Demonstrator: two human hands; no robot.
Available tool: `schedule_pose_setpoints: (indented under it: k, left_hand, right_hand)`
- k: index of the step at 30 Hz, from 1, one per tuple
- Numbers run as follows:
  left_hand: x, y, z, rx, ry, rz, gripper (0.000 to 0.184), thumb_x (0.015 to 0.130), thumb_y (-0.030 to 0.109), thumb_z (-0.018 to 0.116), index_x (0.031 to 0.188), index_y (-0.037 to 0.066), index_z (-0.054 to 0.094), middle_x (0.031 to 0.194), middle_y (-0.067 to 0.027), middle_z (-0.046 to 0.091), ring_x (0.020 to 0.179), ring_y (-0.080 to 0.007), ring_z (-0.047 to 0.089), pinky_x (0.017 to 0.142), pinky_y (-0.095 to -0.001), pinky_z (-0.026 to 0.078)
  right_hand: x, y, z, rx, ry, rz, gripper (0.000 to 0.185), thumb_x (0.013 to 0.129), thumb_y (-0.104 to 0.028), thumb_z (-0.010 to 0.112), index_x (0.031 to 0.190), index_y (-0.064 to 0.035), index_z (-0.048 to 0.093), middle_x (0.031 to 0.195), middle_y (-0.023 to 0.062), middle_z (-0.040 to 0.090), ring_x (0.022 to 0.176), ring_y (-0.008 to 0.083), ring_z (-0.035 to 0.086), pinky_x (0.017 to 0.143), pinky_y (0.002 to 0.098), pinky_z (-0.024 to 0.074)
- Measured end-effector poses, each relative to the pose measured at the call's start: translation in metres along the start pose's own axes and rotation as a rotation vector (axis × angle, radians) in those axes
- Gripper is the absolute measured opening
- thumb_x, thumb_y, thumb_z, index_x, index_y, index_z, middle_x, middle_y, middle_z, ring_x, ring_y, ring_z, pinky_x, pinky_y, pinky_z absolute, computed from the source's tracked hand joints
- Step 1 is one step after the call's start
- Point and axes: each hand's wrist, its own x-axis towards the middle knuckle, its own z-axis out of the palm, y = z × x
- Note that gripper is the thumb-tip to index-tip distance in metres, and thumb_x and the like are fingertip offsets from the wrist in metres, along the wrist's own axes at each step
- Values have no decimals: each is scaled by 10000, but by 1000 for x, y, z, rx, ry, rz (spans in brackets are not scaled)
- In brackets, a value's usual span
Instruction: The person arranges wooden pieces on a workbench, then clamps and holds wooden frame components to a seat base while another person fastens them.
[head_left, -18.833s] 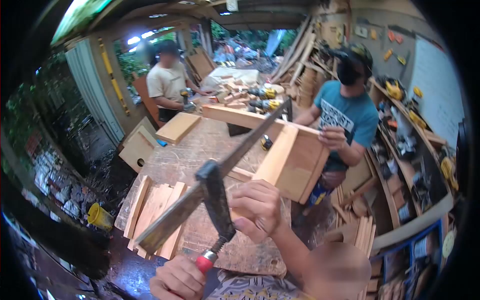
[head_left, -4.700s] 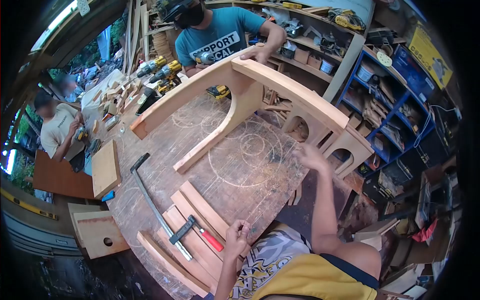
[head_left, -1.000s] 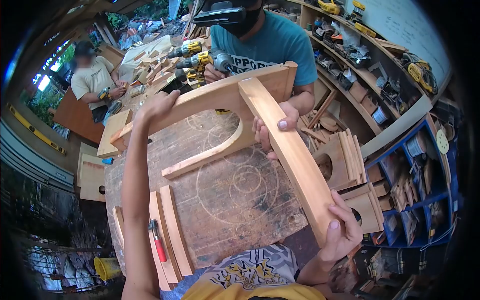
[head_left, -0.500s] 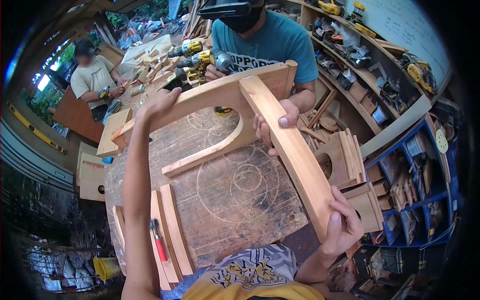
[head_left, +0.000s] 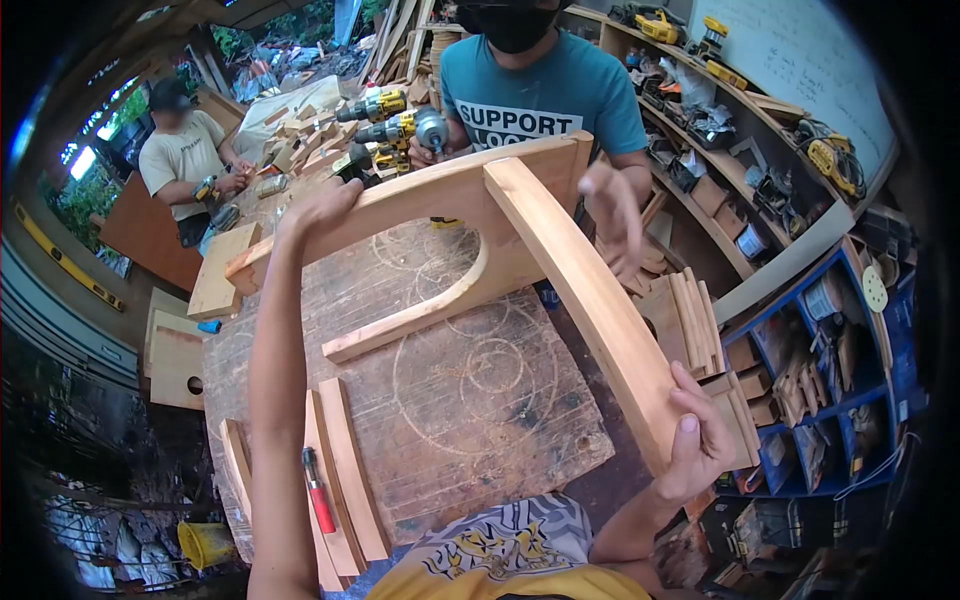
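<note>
My left hand (head_left: 328,205) is closed over the upper edge of a U-shaped wooden frame (head_left: 415,192), which stands on edge on the workbench. My right hand (head_left: 697,440) pinches the near end of a curved wooden slat (head_left: 585,290), thumb on top. The slat's far end meets the frame near its right end. Across the bench, a co-worker in a teal shirt holds a yellow and black power driver (head_left: 425,128) by the frame's top edge. That person's other hand (head_left: 612,215) is blurred, beside the slat and apart from it.
The worn workbench (head_left: 440,450) carries curved wooden strips (head_left: 355,470) and a red-handled tool (head_left: 318,492). Another person stands at far left near wood offcuts (head_left: 310,140). Shelves of tools and a blue rack (head_left: 850,400) line the right side.
The co-worker's hand has let go of the slat and moved right. The co-worker's upper body has shifted back. My hands keep their holds, with the slat swung slightly.
</note>
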Motion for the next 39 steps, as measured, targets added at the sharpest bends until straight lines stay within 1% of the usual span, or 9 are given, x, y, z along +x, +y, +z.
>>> schedule_pose_setpoints:
  k: [4, 11, 13, 16, 23, 25, 32, 34, 39]
  left_hand:
    - [0, -2, -4, -51, -4, 2, 450, 895, 274, 354, 1075, -78, 570, 1185, -291, 576, 1093, -400, 543, 938, -433, 401]
    - [2, 0, -5, -66, -64, -64, 470, 885, 280, 371, 1125, -82, 550, 1157, -309, 580, 1099, -377, 559, 930, -426, 410]
    - [3, -8, 6, -91, 232, -105, 460, 893, 296, 394, 1127, -79, 522, 1046, -292, 601, 1017, -344, 578, 884, -403, 426]
    - [-13, 2, -5, -216, 240, -46, 519, 868, 322, 421, 1189, -81, 476, 1154, -374, 560, 1106, -437, 561, 952, -458, 410]
    - [-8, -11, -6, -463, 351, -17, 478, 928, 315, 355, 1175, -76, 476, 1145, -322, 581, 1132, -436, 531, 985, -448, 374]
    - [-1, -18, -5, -432, 339, -21, 369, 944, 328, 353, 918, -8, 502, 805, -110, 522, 757, -211, 499, 728, -348, 404]
    - [1, -18, -5, -250, 318, 34, 378, 955, 310, 387, 931, -33, 544, 862, -151, 588, 842, -245, 555, 794, -372, 421]
    - [-5, -11, -7, -297, 258, -30, 367, 905, 234, 434, 1012, -42, 651, 1023, -277, 658, 980, -352, 639, 868, -399, 459]
    - [-3, -11, -7, -355, 198, 26, 298, 896, 178, 487, 980, -18, 695, 960, -216, 696, 903, -280, 662, 815, -362, 480]
  right_hand:
    - [-2, -2, 1, -6, 3, 0, 316, 887, -192, 542, 964, 95, 648, 1089, 311, 646, 1055, 334, 640, 975, 392, 440]
    - [-2, -1, 0, 15, -4, -2, 329, 889, -200, 545, 971, 101, 646, 1089, 315, 644, 1047, 317, 638, 974, 384, 434]
    - [-2, -1, 0, 11, -3, -4, 328, 889, -201, 546, 970, 101, 646, 1088, 316, 644, 1046, 317, 638, 975, 384, 433]
    - [-2, 0, -1, 27, -12, -7, 329, 889, -201, 546, 975, 101, 645, 1084, 316, 644, 1045, 321, 637, 980, 386, 430]
    - [-2, 3, 0, 31, -1, -24, 327, 891, -196, 537, 986, 98, 644, 1082, 313, 645, 1033, 319, 639, 973, 386, 435]
    - [-2, 3, 0, 27, -5, -23, 324, 891, -193, 534, 986, 98, 644, 1083, 312, 645, 1032, 318, 638, 971, 386, 436]
    - [-4, 5, -2, 44, -3, -21, 321, 887, -183, 529, 988, 100, 640, 1088, 303, 647, 1042, 313, 634, 973, 380, 434]
    - [-4, 4, -1, 46, 14, -24, 321, 886, -183, 530, 989, 101, 640, 1087, 302, 648, 1040, 313, 634, 973, 379, 435]
    - [-3, 5, 0, 43, -6, -42, 319, 887, -180, 527, 996, 98, 639, 1094, 301, 645, 1044, 312, 633, 974, 385, 434]
